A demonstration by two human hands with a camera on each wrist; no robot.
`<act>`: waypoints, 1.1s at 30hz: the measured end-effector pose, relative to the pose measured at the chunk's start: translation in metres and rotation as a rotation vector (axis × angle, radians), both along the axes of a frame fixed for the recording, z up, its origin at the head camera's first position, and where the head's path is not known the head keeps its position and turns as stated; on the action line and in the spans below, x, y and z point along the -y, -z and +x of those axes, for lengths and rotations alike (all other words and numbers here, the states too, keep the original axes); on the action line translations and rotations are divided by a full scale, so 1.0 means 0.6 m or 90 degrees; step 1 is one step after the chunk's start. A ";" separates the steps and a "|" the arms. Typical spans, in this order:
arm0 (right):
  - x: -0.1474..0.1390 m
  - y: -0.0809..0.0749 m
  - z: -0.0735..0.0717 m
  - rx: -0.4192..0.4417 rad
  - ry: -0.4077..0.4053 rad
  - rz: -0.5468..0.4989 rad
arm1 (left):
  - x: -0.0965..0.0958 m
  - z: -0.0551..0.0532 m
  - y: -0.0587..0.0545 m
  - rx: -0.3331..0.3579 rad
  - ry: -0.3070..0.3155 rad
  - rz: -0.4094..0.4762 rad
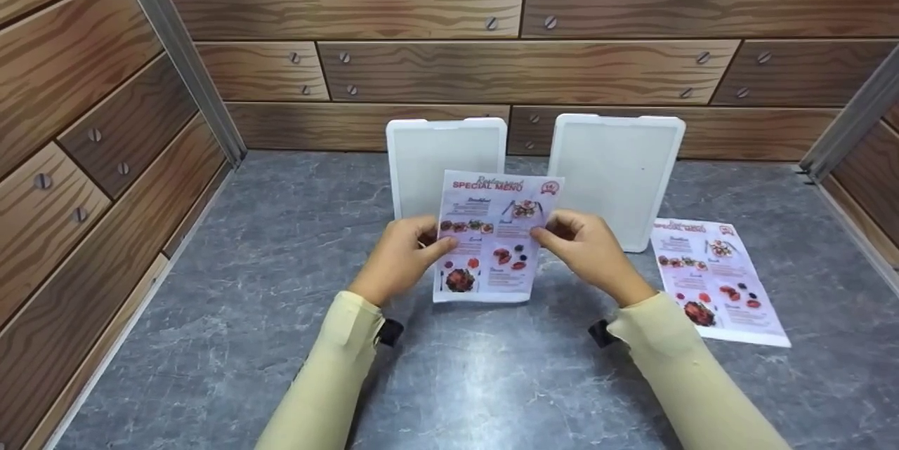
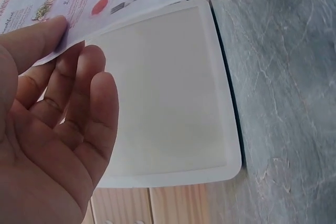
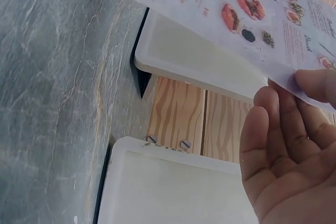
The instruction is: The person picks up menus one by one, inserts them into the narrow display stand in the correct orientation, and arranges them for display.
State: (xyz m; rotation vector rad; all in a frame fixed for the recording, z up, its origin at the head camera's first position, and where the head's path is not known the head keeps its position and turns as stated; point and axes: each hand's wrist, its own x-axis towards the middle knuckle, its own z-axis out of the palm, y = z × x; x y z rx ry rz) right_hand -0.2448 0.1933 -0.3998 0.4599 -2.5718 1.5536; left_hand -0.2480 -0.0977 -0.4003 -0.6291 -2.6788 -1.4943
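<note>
Over middle of desk (image 1: 281, 260), left hand (image 1: 402, 253) pinches menu (image 1: 484, 239) by left side, right hand (image 1: 588, 248) by right side. Menu's long side points toward back edge. Two boards (image 1: 618, 183) stand behind it. Other menu (image 1: 720, 274) lies toward right edge, nearer right hand.

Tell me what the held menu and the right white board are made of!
The held menu looks like smooth printed paper: it's thin and bends slightly. The right white board seems to be satin plastic, from its rounded, moulded-looking rim, though painted metal is possible.
</note>
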 end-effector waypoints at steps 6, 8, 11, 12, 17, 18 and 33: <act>-0.001 0.001 0.000 0.002 -0.011 -0.001 | 0.003 -0.002 -0.002 -0.018 -0.035 0.030; -0.001 0.001 0.000 0.001 -0.013 0.011 | 0.003 -0.003 -0.001 -0.025 -0.045 0.043; -0.002 0.001 -0.001 -0.004 -0.013 0.031 | 0.003 -0.005 0.000 -0.036 -0.054 0.069; -0.003 0.001 -0.001 -0.006 -0.012 0.037 | 0.003 -0.005 -0.001 -0.041 -0.056 0.075; -0.004 0.002 0.000 -0.006 -0.023 0.040 | 0.005 -0.006 -0.002 -0.060 -0.072 0.080; -0.004 0.003 0.000 -0.006 -0.025 0.039 | 0.005 -0.006 -0.003 -0.062 -0.074 0.080; 0.000 0.007 0.000 0.006 -0.023 0.000 | -0.001 -0.001 -0.001 -0.021 -0.049 0.079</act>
